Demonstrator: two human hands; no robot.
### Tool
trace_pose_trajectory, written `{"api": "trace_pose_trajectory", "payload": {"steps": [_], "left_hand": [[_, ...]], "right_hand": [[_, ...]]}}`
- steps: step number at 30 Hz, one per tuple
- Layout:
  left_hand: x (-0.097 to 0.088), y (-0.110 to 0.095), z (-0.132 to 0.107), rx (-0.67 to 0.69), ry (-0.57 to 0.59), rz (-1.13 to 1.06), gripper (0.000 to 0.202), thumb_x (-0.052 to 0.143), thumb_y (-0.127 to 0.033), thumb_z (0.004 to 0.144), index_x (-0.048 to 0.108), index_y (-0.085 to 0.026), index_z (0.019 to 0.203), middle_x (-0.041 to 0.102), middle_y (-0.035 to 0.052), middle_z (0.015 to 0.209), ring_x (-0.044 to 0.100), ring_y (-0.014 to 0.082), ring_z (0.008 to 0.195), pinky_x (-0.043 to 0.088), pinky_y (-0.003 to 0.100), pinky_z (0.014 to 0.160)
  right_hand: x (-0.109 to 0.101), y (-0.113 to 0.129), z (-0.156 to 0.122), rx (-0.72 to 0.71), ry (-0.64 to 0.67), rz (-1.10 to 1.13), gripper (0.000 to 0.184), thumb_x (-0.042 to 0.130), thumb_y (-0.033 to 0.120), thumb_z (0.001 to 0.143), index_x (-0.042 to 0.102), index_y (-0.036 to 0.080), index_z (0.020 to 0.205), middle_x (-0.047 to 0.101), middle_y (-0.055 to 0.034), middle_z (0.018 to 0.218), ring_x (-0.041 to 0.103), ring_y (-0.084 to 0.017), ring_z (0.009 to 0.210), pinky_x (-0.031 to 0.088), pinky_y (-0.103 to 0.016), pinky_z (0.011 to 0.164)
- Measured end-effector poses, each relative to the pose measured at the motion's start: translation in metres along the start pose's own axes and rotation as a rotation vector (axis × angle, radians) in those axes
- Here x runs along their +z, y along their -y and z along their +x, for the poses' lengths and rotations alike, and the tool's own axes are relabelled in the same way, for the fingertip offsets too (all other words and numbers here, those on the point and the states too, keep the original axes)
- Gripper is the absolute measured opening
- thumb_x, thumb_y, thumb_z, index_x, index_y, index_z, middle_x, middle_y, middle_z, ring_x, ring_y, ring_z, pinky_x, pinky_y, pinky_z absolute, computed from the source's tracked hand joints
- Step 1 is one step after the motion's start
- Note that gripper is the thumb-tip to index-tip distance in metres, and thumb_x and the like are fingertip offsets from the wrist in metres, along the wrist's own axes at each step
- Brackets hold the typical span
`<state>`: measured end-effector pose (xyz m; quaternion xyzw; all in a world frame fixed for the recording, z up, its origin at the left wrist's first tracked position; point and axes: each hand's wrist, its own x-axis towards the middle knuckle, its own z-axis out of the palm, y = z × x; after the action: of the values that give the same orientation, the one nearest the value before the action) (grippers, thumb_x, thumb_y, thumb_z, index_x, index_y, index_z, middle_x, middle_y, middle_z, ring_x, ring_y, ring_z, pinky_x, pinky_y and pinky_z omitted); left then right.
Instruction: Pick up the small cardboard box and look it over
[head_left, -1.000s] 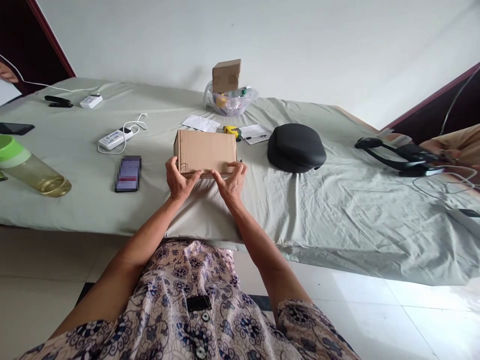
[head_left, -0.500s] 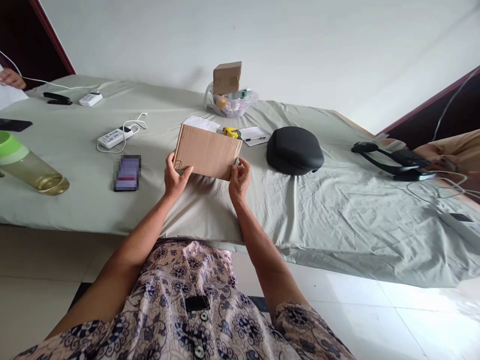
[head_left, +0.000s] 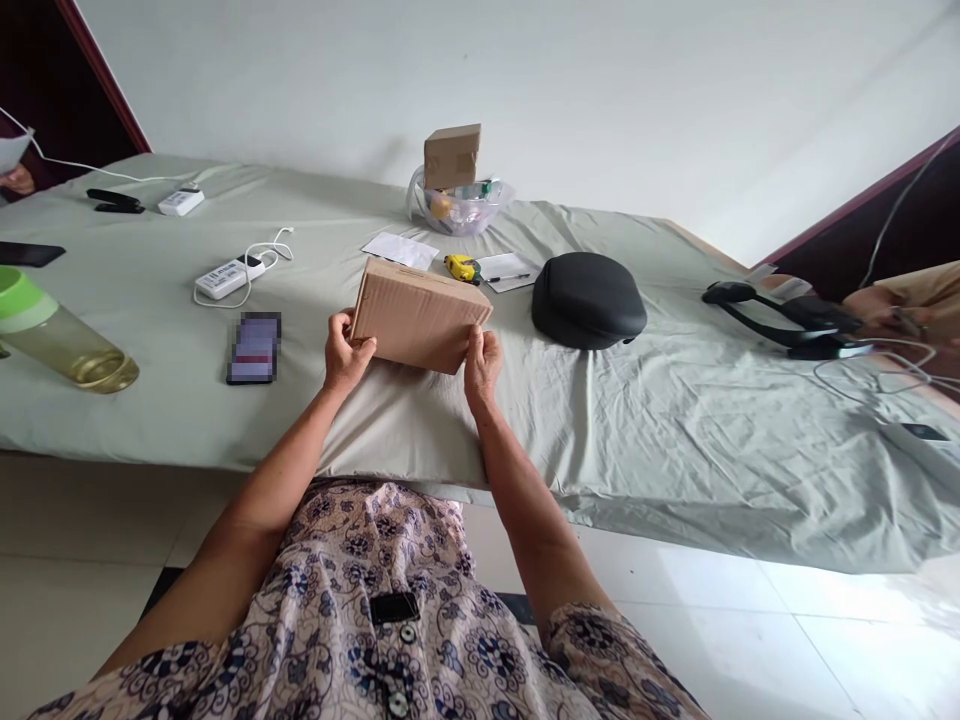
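I hold a closed brown cardboard box [head_left: 418, 316] just above the grey-green cloth of the table [head_left: 637, 420], tilted with its right end lower. My left hand [head_left: 344, 352] grips its left end, thumb on the near face. My right hand [head_left: 482, 360] grips its lower right corner. Both hands are closed on the box.
A phone [head_left: 255, 346] lies left of the box, a white power strip [head_left: 225, 275] beyond it, a green-lidded bottle [head_left: 56, 340] at far left. Behind are papers [head_left: 400, 248], a yellow tape measure [head_left: 461, 267], a clear bowl [head_left: 461, 205] with a small box [head_left: 451, 155], and a black case [head_left: 589, 298]. Another person's hand [head_left: 889, 305] is at right.
The box has been lifted off the cloth and turned in my hands; its far edge rose, then it rolled so the top and near face show.
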<state>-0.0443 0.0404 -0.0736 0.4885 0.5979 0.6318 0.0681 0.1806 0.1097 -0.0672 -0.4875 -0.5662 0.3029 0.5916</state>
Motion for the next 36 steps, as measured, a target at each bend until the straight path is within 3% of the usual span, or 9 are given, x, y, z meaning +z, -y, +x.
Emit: {"api": "trace_pose_trajectory", "payload": {"steps": [3, 5, 8, 14, 18, 21, 26, 31, 36], "left_hand": [[0.001, 0.003, 0.0, 0.006, 0.01, -0.014, 0.044, 0.065, -0.023, 0.067, 0.045, -0.024, 0.106, 0.064, 0.0087, 0.118, 0.065, 0.0208, 0.099, 0.056, 0.034, 0.087], [-0.001, 0.005, 0.001, 0.002, 0.03, -0.014, 0.057, 0.066, -0.023, 0.069, 0.047, -0.024, 0.123, 0.062, 0.0093, 0.119, 0.065, 0.0219, 0.101, 0.057, 0.036, 0.087], [-0.005, 0.005, 0.001, 0.006, 0.037, 0.033, 0.067, 0.069, -0.033, 0.078, 0.046, -0.025, 0.141, 0.06, 0.0112, 0.12, 0.064, 0.0253, 0.108, 0.056, 0.04, 0.091], [-0.012, -0.002, 0.004, 0.062, -0.064, 0.059, 0.058, 0.053, -0.073, 0.09, 0.058, -0.023, 0.119, 0.06, 0.0117, 0.119, 0.062, 0.026, 0.116, 0.054, 0.04, 0.095], [-0.01, -0.009, 0.003, 0.077, -0.064, -0.018, 0.07, 0.046, -0.085, 0.087, 0.055, -0.022, 0.117, 0.062, 0.0112, 0.115, 0.064, 0.0242, 0.109, 0.055, 0.037, 0.089], [-0.009, -0.015, 0.002, 0.119, -0.03, -0.005, 0.077, 0.049, -0.084, 0.087, 0.053, -0.022, 0.132, 0.062, 0.0133, 0.122, 0.063, 0.0258, 0.114, 0.054, 0.038, 0.093], [-0.006, -0.029, -0.001, 0.175, -0.069, 0.119, 0.067, 0.059, -0.073, 0.089, 0.055, -0.021, 0.131, 0.061, 0.013, 0.12, 0.061, 0.0264, 0.116, 0.05, 0.041, 0.105], [-0.002, -0.046, -0.009, 0.141, -0.123, 0.241, 0.063, 0.077, -0.059, 0.081, 0.054, -0.022, 0.127, 0.061, 0.0117, 0.12, 0.061, 0.029, 0.119, 0.05, 0.044, 0.106], [-0.002, -0.056, -0.019, 0.098, -0.105, 0.301, 0.077, 0.083, -0.064, 0.071, 0.053, -0.021, 0.127, 0.061, 0.0143, 0.122, 0.061, 0.0348, 0.122, 0.052, 0.049, 0.103]], "right_hand": [[-0.001, 0.0, 0.001, -0.002, 0.021, -0.042, 0.071, 0.035, 0.095, 0.08, 0.029, 0.026, 0.065, 0.03, 0.0066, 0.06, 0.032, -0.011, 0.059, 0.028, -0.029, 0.057], [-0.001, 0.001, 0.001, -0.024, 0.007, -0.076, 0.071, 0.034, 0.096, 0.08, 0.028, 0.026, 0.064, 0.029, 0.0067, 0.059, 0.032, -0.011, 0.059, 0.027, -0.029, 0.056], [0.0, 0.001, 0.001, -0.058, -0.002, -0.114, 0.071, 0.034, 0.095, 0.08, 0.028, 0.026, 0.064, 0.029, 0.0066, 0.06, 0.032, -0.011, 0.059, 0.029, -0.029, 0.057], [-0.002, 0.0, -0.002, -0.108, 0.023, -0.157, 0.064, 0.034, 0.083, 0.091, 0.038, 0.025, 0.067, 0.036, 0.0049, 0.063, 0.039, -0.013, 0.063, 0.042, -0.032, 0.065], [0.0, 0.002, -0.003, -0.185, -0.074, -0.056, 0.056, 0.044, 0.073, 0.093, 0.06, 0.02, 0.105, 0.058, -0.0021, 0.09, 0.056, -0.016, 0.078, 0.051, -0.033, 0.074], [0.001, 0.006, -0.005, -0.298, -0.06, -0.069, 0.051, 0.047, 0.063, 0.095, 0.059, 0.024, 0.125, 0.061, -0.007, 0.111, 0.06, -0.019, 0.092, 0.053, -0.036, 0.082], [0.0, 0.01, -0.01, -0.442, -0.056, -0.148, 0.045, 0.052, 0.062, 0.094, 0.06, 0.024, 0.117, 0.06, -0.0095, 0.112, 0.058, -0.026, 0.109, 0.051, -0.046, 0.097], [0.004, 0.015, -0.015, -0.452, -0.091, -0.264, 0.06, 0.066, 0.071, 0.083, 0.055, 0.024, 0.118, 0.057, -0.0096, 0.114, 0.056, -0.028, 0.111, 0.049, -0.05, 0.1], [0.006, 0.019, -0.019, -0.45, -0.101, -0.309, 0.071, 0.068, 0.079, 0.076, 0.052, 0.024, 0.118, 0.055, -0.011, 0.116, 0.056, -0.031, 0.114, 0.049, -0.052, 0.1]]}}
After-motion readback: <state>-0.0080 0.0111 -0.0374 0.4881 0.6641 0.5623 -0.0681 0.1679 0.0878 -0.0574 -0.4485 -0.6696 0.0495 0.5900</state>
